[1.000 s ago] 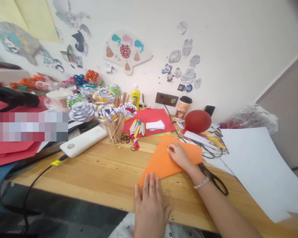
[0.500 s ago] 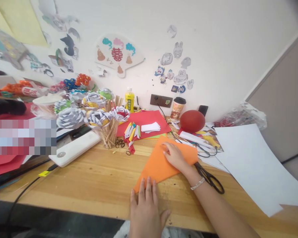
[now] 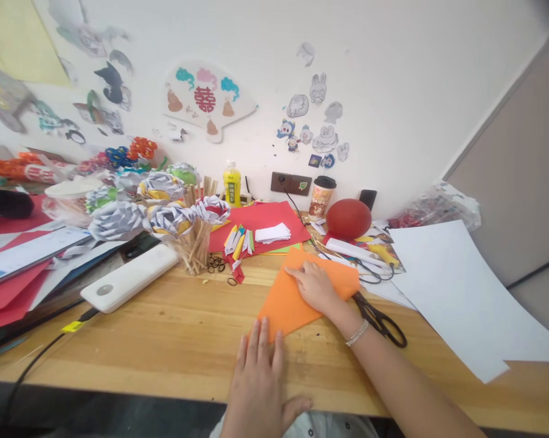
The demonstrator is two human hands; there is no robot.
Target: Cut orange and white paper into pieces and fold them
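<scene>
An orange sheet of paper (image 3: 278, 304), folded with straight edges, lies on the wooden table in front of me. My left hand (image 3: 258, 377) rests flat with fingers spread, its fingertips on the sheet's near corner. Farther up the sheet, my right hand (image 3: 317, 286) lies on the paper with the index finger stretched out along it. The other right fingers are bent and partly hidden. Black scissors (image 3: 383, 322) lie beside the right wrist, their blades partly under the orange paper.
White paper sheets (image 3: 456, 292) spread on the right. Behind are red paper (image 3: 278, 213), folded strips (image 3: 240, 240), a red balloon (image 3: 348, 219), a cup (image 3: 322, 198) and a yellow bottle (image 3: 232, 185). Leftward stand paper flowers (image 3: 119, 220), wooden sticks (image 3: 194, 249) and a white power strip (image 3: 131, 277).
My right index finger has stretched out toward the sheet's upper left edge. My left fingertips now cover more of the near corner. The whole view has shifted slightly.
</scene>
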